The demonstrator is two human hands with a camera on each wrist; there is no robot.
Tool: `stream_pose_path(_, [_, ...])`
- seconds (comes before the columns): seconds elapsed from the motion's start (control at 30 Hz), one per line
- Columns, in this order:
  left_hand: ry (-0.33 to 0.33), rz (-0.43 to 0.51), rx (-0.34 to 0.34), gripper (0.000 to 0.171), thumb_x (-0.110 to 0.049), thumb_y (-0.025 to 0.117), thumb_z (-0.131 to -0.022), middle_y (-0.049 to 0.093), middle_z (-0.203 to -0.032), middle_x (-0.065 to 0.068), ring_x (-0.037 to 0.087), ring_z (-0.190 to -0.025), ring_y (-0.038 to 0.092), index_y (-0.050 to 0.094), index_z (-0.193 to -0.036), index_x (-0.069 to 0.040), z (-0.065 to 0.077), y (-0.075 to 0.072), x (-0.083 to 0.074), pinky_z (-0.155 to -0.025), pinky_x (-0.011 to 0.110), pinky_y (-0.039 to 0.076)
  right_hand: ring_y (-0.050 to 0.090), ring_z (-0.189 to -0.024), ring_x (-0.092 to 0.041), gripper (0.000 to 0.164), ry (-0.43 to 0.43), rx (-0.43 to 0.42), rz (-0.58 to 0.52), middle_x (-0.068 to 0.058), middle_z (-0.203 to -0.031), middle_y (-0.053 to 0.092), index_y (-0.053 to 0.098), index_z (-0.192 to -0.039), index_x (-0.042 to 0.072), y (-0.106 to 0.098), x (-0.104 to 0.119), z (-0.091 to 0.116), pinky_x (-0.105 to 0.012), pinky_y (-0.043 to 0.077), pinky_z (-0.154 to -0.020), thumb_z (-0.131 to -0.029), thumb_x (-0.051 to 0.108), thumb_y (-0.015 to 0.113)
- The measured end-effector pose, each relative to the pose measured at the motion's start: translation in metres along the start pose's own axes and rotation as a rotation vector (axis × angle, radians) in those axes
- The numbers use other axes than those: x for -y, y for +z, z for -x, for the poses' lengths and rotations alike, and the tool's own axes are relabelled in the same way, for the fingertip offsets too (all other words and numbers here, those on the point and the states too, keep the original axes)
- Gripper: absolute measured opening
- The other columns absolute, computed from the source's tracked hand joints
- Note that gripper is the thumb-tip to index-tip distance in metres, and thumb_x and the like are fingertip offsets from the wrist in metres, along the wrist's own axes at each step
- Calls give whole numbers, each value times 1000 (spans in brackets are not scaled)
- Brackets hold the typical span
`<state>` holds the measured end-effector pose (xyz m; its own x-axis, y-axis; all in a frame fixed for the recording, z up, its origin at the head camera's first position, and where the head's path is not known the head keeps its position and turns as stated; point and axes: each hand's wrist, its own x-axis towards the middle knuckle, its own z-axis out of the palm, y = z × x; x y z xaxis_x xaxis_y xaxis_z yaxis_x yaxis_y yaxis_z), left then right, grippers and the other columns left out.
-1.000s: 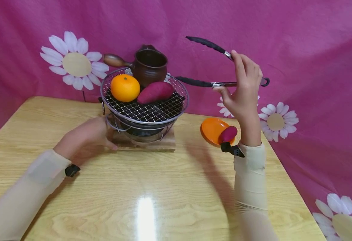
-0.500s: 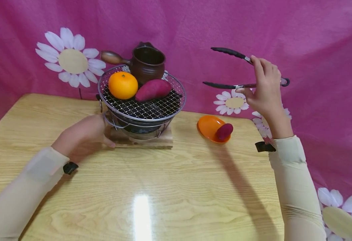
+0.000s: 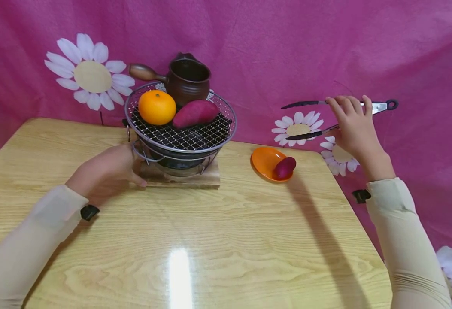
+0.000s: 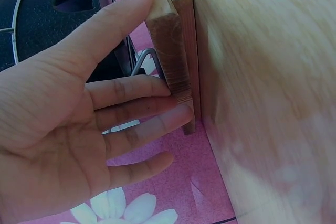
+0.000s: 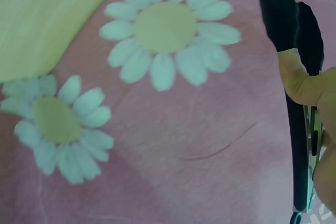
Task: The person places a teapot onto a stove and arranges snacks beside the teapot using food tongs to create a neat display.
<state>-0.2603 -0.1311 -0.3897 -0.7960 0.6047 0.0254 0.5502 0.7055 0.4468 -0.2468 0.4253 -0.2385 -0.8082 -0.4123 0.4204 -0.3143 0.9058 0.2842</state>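
Observation:
At the table's left, my left hand (image 3: 115,165) touches the end of the wooden board (image 4: 170,51) under a small round grill (image 3: 171,156). Its thumb lies at one edge, the fingers stretched out along the end. On the grill's wire mesh (image 3: 187,135) sit an orange (image 3: 157,107), a purple sweet potato (image 3: 196,113) and a brown clay pot (image 3: 189,81) with a side handle. Up at the right, my right hand (image 3: 355,126) grips black-tipped tongs (image 3: 380,106), their arms spread, nothing between the tips. The right wrist view shows thumb and tongs close up.
An orange plate (image 3: 262,161) with a smaller purple sweet potato (image 3: 285,168) stands at the table's back right. The wooden table (image 3: 210,240) ends at a pink curtain (image 3: 256,34) printed with white flowers.
My right hand has carried the tongs rightward, away from the grill, then lower, and their arms have drawn closer together. The left hand stays at the board; the view has shifted slightly.

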Motion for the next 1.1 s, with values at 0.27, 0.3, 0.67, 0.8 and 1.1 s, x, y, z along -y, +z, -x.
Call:
stream_pose_path(0.27, [11, -26, 15, 82, -34, 93, -72, 65, -130, 19, 34, -108, 64, 58, -139, -4, -1, 0, 2, -101, 56, 51, 38, -135, -44, 87, -42, 181, 139, -27, -140, 48, 44, -147, 2, 12, -9, 7, -69, 9, -121, -70, -2, 86])
stream_pose_path(0.3, [8, -17, 15, 82, -34, 93, -72, 64, -132, 20, 35, -110, 63, 57, -140, -3, -1, 0, 2, -102, 56, 50, 38, -135, -44, 87, -45, 200, 148, -27, -140, 48, 45, -147, 2, 13, -9, 8, -69, 9, -121, -70, -1, 86])
stream_pose_path(0.67, [25, 6, 9, 86, -32, 94, -72, 58, -140, 23, 38, -117, 59, 54, -142, -3, -1, 0, 1, -105, 57, 48, 39, -133, -45, 84, -69, 364, 176, -25, -136, 51, 49, -145, 2, 29, -1, 13, -70, 11, -119, -71, 2, 88])
stream_pose_path(0.8, [21, 16, 9, 91, -32, 94, -72, 53, -144, 23, 38, -119, 57, 48, -146, -4, 1, 0, 0, -106, 58, 47, 41, -133, -45, 82, -79, 391, 189, -23, -134, 52, 51, -144, 2, 35, 4, 15, -71, 13, -118, -72, 3, 88])
stream_pose_path(1.1, [24, 24, 12, 84, -30, 94, -72, 61, -137, 21, 37, -117, 60, 55, -141, -3, -1, -2, -1, -106, 57, 47, 44, -131, -44, 80, -106, 393, 216, -23, -132, 55, 55, -141, 1, 48, 8, 18, -72, 16, -118, -70, 7, 91])
